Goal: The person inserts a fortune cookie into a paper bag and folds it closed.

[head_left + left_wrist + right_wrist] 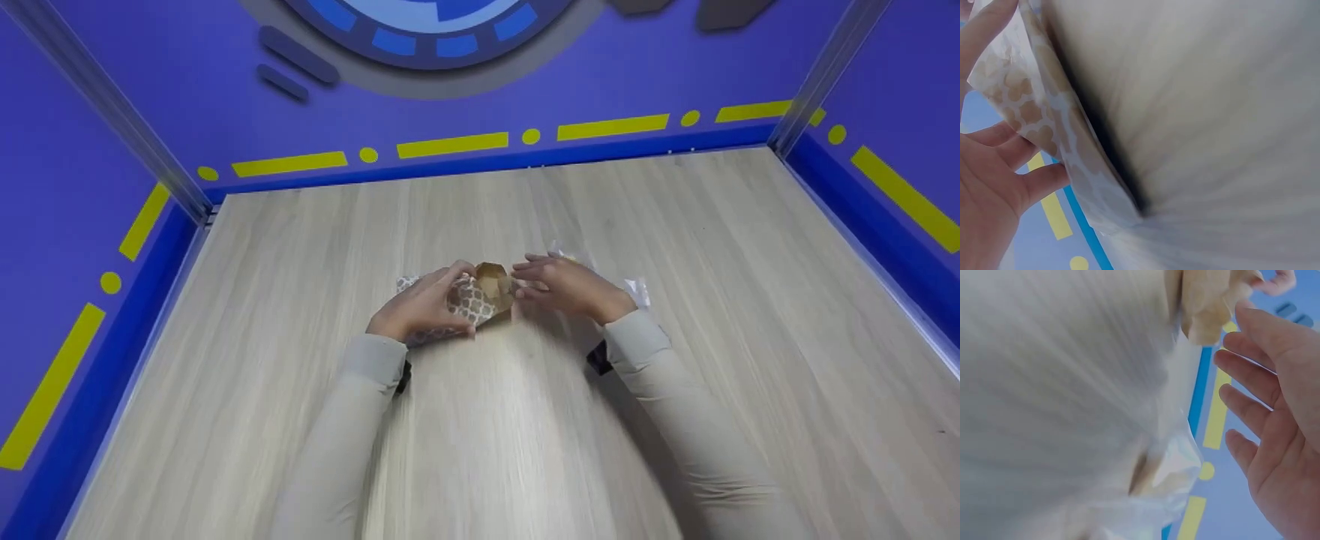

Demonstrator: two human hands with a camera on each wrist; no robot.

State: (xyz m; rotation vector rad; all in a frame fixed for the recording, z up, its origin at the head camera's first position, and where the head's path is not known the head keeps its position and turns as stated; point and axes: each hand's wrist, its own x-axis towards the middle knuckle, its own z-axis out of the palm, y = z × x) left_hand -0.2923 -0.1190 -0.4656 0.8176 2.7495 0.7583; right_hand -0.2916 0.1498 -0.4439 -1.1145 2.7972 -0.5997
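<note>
A paper bag [474, 306] with a brown-and-white spotted print lies on its side, its plain brown mouth [491, 279] spread and facing right. My left hand [424, 304] grips the bag from the left, thumb along the near side and fingers over the far side. In the left wrist view the fingers curve around the printed paper [1030, 109]. My right hand [566, 289] is held just right of the mouth, fingers stretched toward it. The right wrist view shows these fingers [1249, 379] apart and slightly bent, their tips close to the brown paper edge [1207, 320].
A clear plastic bag [637, 291] lies behind and beside the right wrist, partly hidden by it; something brownish shows inside. Both lie on a wood-grain table [480, 450]. Blue-purple walls [450, 112] with yellow dashes stand along its back and sides.
</note>
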